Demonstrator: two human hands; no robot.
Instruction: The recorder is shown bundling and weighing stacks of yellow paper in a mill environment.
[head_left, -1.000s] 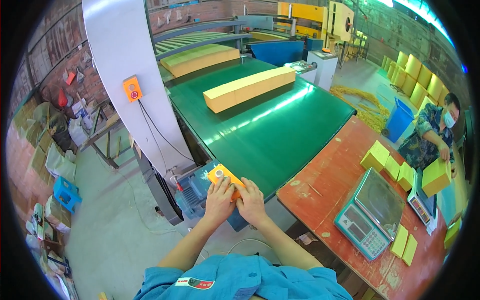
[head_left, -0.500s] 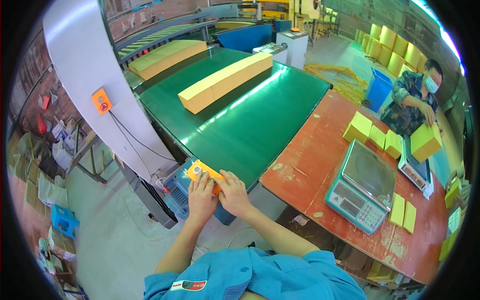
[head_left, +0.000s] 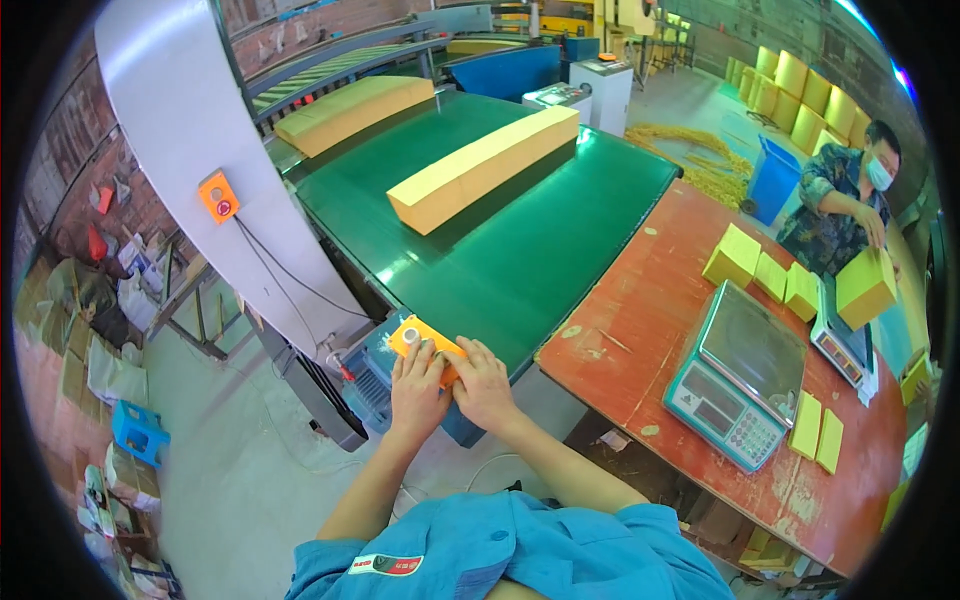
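Both of my hands are on an orange push-button box (head_left: 428, 340) at the near corner of the green conveyor. My left hand (head_left: 418, 395) curls its fingers over the box's near side, just below a round silvery button. Over the box's right end lies my right hand (head_left: 485, 383), its fingers bent around it; both thumbs meet between the hands. Beneath the box sits a blue motor housing (head_left: 368, 385). A long yellow paper-like stack (head_left: 490, 165) lies across the green belt (head_left: 500, 265), and a second stack (head_left: 355, 112) is farther back at the left.
On the red table (head_left: 610, 370) at right stand a teal scale (head_left: 735, 380), a second scale (head_left: 842, 335) and several yellow stacks (head_left: 733, 255). Beyond it, a masked co-worker (head_left: 840, 205) handles a yellow block (head_left: 865, 287). A pale curved panel (head_left: 190, 110) with another orange button box (head_left: 218, 196) rises at left.
The view has shifted slightly. The nearer long yellow stack has moved a little to the right on the belt, away from the rear stack. My hands remain on the button box.
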